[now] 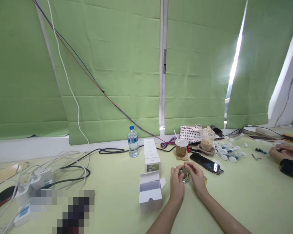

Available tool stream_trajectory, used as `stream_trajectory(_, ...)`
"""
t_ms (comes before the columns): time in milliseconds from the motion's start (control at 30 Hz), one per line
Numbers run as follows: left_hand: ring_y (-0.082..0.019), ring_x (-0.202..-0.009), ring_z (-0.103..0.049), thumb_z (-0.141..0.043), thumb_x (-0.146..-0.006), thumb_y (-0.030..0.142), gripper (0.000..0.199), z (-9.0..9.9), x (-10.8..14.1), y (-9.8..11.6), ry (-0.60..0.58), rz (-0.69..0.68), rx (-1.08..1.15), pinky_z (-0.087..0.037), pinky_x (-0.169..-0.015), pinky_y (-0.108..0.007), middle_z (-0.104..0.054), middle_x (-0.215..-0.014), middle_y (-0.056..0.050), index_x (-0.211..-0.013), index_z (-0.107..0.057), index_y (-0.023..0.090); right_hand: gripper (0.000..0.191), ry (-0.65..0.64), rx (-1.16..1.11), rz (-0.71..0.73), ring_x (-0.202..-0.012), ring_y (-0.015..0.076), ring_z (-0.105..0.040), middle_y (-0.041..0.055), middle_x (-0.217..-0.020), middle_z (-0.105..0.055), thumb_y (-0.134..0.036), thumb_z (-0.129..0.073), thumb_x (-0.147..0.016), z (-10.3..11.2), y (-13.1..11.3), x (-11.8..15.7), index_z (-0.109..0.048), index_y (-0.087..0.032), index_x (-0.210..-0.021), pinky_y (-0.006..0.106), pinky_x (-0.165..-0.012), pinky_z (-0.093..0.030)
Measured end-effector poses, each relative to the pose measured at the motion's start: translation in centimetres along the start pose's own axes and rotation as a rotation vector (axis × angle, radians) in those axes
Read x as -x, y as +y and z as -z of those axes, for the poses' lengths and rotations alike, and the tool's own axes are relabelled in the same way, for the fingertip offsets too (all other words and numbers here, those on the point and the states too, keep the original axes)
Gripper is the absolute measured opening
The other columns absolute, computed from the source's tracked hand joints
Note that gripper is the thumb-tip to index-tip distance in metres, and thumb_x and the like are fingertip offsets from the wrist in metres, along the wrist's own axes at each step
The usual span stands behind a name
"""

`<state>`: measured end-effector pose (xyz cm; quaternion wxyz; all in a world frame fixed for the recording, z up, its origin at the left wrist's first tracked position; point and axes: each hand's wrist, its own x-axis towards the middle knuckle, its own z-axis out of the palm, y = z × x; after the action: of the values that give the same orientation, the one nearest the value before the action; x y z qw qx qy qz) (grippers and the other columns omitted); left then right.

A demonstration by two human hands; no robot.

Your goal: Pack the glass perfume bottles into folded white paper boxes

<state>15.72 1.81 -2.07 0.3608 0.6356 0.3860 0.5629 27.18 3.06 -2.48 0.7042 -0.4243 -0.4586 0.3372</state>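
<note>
Near the front middle of the table, my left hand [177, 185] and my right hand [197, 178] are closed around a small round clear glass-like item [185, 175], its details too small to tell. A yellowish object [205, 180] shows partly behind my right hand. Just left of my left hand stands an open white box [150, 194] with its flaps up. Behind it a row of closed white boxes [152, 161] runs back toward the wall. A black phone [205, 163] lies beyond my right hand.
Behind stand a water bottle [133, 143], a lidded drink cup [181, 149] and another cup [206, 141]. Several white-capped tubes [226, 151] lie at right, near another person's hands [283, 152]. Cables and power strips [34, 182] spread at left.
</note>
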Motion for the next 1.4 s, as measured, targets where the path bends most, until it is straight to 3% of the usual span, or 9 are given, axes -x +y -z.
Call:
stream_trajectory(267,-0.023,-0.103,-0.055,-0.044,-0.089,0.022,0.023,0.2,0.0,-0.4,0.019,-0.058,0.043,-0.041,-0.092,-0.035,-0.058,-0.105,-0.008,-0.104,-0.06,0.021,0.033,-0.075,0.192,0.089,-0.077,0.0229,-0.062,0.0074,-0.086,-0.069,-0.048,-0.064,-0.077,-0.3,-0.6,0.8,-0.064,-0.017,-0.09,0.032,-0.069,-0.05)
stream_trajectory(533,-0.021,-0.09,-0.056,-0.048,-0.082,0.014,0.016,0.2,0.5,0.1,0.047,-0.057,0.065,-0.043,-0.079,-0.03,-0.059,-0.093,-0.004,-0.094,-0.055,0.021,0.028,-0.166,0.365,0.188,-0.063,0.019,-0.056,0.0056,-0.083,-0.069,-0.045,-0.062,-0.079,-0.7,-1.4,1.4,-0.066,-0.019,-0.089,0.029,-0.062,-0.046)
stream_trajectory(700,-0.02,-0.089,-0.056,-0.048,-0.078,0.01,0.021,0.3,0.5,0.4,0.052,-0.049,0.086,-0.043,-0.081,-0.03,-0.059,-0.093,-0.004,-0.094,-0.052,0.021,0.026,-0.201,0.423,0.23,-0.061,0.0187,-0.056,0.0058,-0.085,-0.07,-0.042,-0.059,-0.08,-0.7,-1.6,1.3,-0.067,-0.02,-0.091,0.03,-0.062,-0.047)
stream_trajectory(867,-0.02,-0.086,-0.056,-0.048,-0.076,0.01,0.02,0.3,0.6,0.5,0.054,-0.032,0.095,-0.043,-0.079,-0.03,-0.056,-0.09,-0.003,-0.092,-0.05,0.021,0.03,-0.195,0.451,0.241,-0.059,0.0181,-0.056,0.0043,-0.083,-0.069,-0.035,-0.061,-0.078,-0.5,-1.6,1.2,-0.064,-0.02,-0.104,0.03,-0.061,-0.047)
stream_trajectory(1167,-0.019,-0.08,-0.054,-0.054,-0.072,0.009,0.023,0.3,0.6,0.4,0.064,-0.008,0.093,-0.042,-0.073,-0.027,-0.055,-0.083,0.0,-0.09,-0.05,0.021,0.024,-0.155,0.409,0.256,-0.076,0.022,-0.064,0.0053,-0.084,-0.069,-0.041,-0.052,-0.086,-0.1,-1.7,1.2,-0.064,-0.02,-0.087,0.029,-0.07,-0.049)
stream_trajectory(1400,-0.02,-0.087,-0.057,-0.052,-0.083,0.022,0.008,0.3,0.5,1.0,0.065,-0.043,0.103,-0.043,-0.078,-0.029,-0.06,-0.089,-0.003,-0.09,-0.057,0.021,0.023,-0.145,0.382,0.271,-0.069,0.0207,-0.06,0.0046,-0.08,-0.065,-0.041,-0.052,-0.086,-0.8,-2.1,1.1,-0.062,-0.02,-0.084,0.029,-0.065,-0.048)
